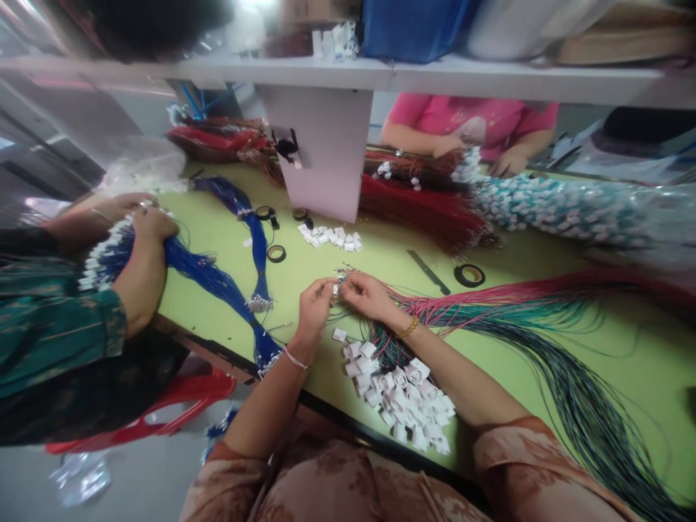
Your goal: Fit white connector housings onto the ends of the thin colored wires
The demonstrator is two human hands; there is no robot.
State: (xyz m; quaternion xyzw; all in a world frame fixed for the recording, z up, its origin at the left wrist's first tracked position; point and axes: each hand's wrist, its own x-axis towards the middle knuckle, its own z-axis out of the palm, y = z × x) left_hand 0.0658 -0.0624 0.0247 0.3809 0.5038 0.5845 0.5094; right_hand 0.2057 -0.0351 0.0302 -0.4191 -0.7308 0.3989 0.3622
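Observation:
Over the middle of the green table, my left hand pinches a small white connector. Beside it my right hand is closed, its fingertips at the connector; they seem to grip a thin wire, though the wire is mostly hidden. Under and behind my right hand lie loose wire ends. Pink wires and dark green wires stretch off to the right. Close to my forearms sits a pile of white connectors with wires attached. One white connector lies apart below my hands.
Loose white connectors lie behind my hands. A flat metal strip and a tape roll are at right. At left, a co-worker's hands handle blue wires. Another person works across the table, under a shelf.

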